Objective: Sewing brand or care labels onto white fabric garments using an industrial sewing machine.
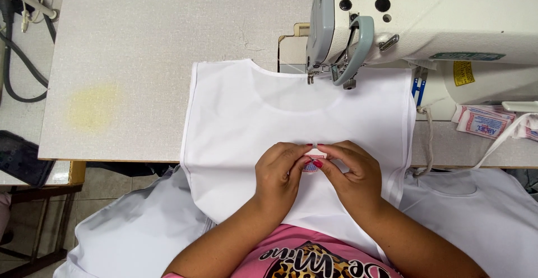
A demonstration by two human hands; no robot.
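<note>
A white sleeveless garment piece (pixel 291 115) lies flat on the grey sewing table (pixel 140 59), its neckline under the needle of the white sewing machine (pixel 426 20). Over the lower middle of the fabric, my left hand (pixel 280 174) and my right hand (pixel 350 171) meet fingertip to fingertip. Between them they pinch a small white label with red and blue print (pixel 312 160). The label is mostly hidden by the fingers.
A strip of printed labels (pixel 485 121) lies at the right beside the machine base, with blue snips (pixel 417 87) next to it. More white fabric (pixel 476 211) hangs off the table's front edge on both sides. Cables (pixel 22 59) and a dark object (pixel 19 157) sit at the far left.
</note>
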